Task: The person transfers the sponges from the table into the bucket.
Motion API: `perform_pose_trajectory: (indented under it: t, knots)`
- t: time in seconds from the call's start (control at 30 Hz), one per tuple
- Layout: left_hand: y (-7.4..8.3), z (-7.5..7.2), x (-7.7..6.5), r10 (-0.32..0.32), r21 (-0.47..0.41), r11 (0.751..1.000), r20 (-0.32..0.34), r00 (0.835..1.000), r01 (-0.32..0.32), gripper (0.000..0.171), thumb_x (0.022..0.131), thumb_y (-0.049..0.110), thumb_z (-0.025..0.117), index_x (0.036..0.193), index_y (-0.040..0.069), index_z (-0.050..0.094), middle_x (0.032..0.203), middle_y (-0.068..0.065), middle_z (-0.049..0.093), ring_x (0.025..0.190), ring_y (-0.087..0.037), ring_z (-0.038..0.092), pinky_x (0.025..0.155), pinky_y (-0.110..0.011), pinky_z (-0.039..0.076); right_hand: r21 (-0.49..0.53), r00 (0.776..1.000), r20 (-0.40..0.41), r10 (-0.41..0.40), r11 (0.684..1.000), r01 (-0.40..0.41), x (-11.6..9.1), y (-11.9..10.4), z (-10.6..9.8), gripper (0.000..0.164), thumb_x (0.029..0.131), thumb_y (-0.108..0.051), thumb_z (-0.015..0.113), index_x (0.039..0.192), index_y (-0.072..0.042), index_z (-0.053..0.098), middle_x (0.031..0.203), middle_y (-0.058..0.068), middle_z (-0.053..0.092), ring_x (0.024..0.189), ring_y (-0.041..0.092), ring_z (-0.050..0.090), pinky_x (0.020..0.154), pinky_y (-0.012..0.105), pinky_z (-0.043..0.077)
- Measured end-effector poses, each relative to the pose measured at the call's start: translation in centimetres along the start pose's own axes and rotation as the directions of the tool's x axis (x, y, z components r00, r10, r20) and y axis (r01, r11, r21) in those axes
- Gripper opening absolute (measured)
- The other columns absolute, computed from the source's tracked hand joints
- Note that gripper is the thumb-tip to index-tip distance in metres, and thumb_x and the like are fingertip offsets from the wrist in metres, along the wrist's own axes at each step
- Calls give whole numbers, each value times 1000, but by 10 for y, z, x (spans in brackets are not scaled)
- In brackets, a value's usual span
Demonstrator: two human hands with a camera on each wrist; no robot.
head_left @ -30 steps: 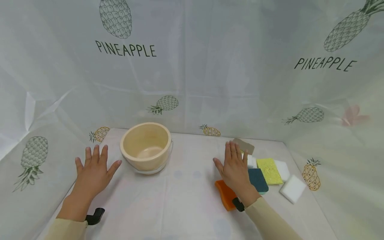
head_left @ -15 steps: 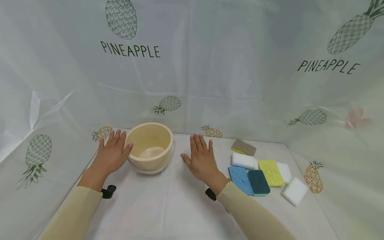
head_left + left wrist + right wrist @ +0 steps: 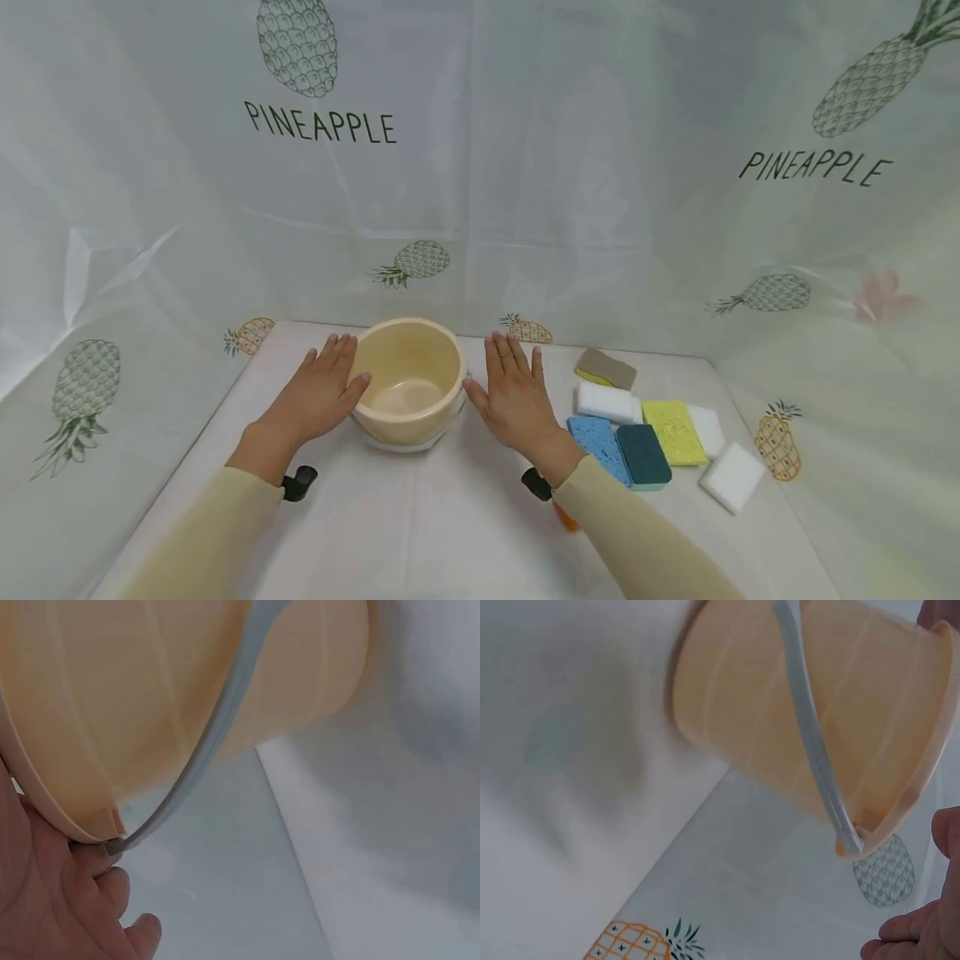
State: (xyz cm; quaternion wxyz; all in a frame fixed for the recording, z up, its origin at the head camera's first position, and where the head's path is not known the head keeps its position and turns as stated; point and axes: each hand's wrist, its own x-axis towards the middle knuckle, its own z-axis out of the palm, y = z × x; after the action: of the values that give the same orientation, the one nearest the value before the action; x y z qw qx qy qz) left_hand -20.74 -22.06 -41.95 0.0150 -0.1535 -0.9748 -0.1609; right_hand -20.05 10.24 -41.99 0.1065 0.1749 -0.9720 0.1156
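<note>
A cream plastic bucket point(image 3: 408, 427) stands upright toward the back of the table. Its pale grey handle point(image 3: 214, 729) hangs down along the near side. My left hand point(image 3: 318, 393), palm down with straight fingers, lies against the bucket's left rim; in the left wrist view its fingers meet the rim by the handle's end. On the other side my right hand point(image 3: 517, 407) hovers with fingers extended, its thumb close to the rim. A narrow gap separates it from the bucket in the right wrist view.
Sponges lie at the right: a blue one point(image 3: 600, 446), a dark teal one point(image 3: 645, 457), a yellow one point(image 3: 677, 432), and white blocks point(image 3: 733, 477). A grey-and-yellow sponge point(image 3: 607, 369) is behind them. An orange piece point(image 3: 566, 518) shows under my right sleeve. Pineapple-print sheeting point(image 3: 555, 183) surrounds the table.
Both hands came in to the bucket's sides, the right from above the sponges. In the last half second the bucket has shifted right and slightly nearer, with my left hand against it.
</note>
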Motion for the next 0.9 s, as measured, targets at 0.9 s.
perform_pose_trajectory:
  t: [0.9]
  knots:
    - [86,26,-42,93,49,995,-27,995,-91,79,111,53,39,164,-4,28,170,-22,32,161,-39,25,128,-64,21,128,999,23,-30,991,27,-48,30,-13,61,113,-38,46,157,4,45,163,22,45,158,38,32,127,66,22]
